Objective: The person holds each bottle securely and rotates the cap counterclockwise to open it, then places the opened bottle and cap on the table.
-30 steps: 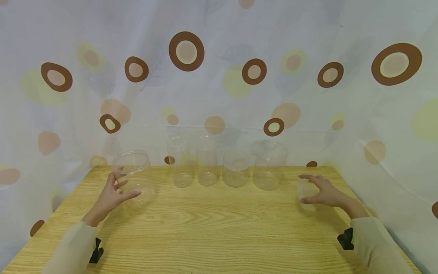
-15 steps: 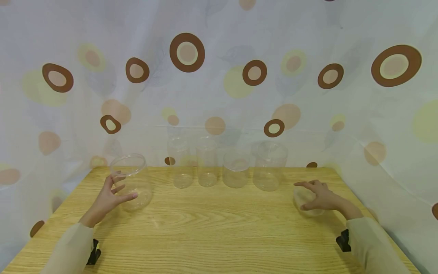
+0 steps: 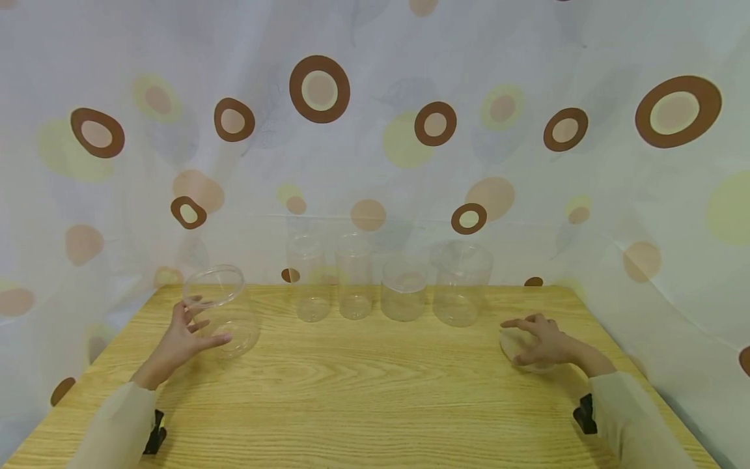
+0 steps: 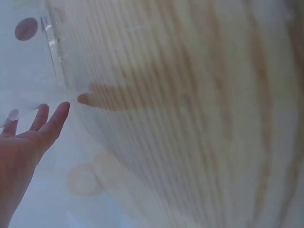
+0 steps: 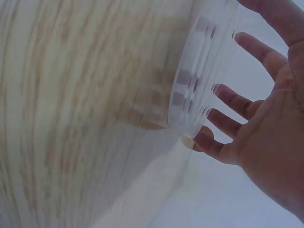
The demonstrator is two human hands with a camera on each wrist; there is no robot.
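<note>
A wide clear jar (image 3: 252, 309) with an open rim stands at the left of the wooden table. My left hand (image 3: 178, 339) holds its near left side, the thumb in front and the fingers spread round behind. In the left wrist view the left fingers (image 4: 56, 118) reach out nearly straight. At the right side, a clear round lid (image 3: 508, 345) lies low at the tabletop under my right hand (image 3: 545, 345). The right wrist view shows the lid's ridged edge (image 5: 187, 85) with the right fingertips (image 5: 223, 90) bent at its rim.
Several clear containers line the back of the table: two tall narrow jars (image 3: 312, 309) (image 3: 355, 306), a short jar (image 3: 403, 305) and a wider one (image 3: 457, 309). Behind them hangs a pale curtain (image 3: 375, 156) with printed circles. The wooden tabletop (image 3: 375, 397) spans the front.
My left hand and the jar's rim have shifted slightly left and down. My right hand has lowered the lid from upright on its edge to nearly flat on the table.
</note>
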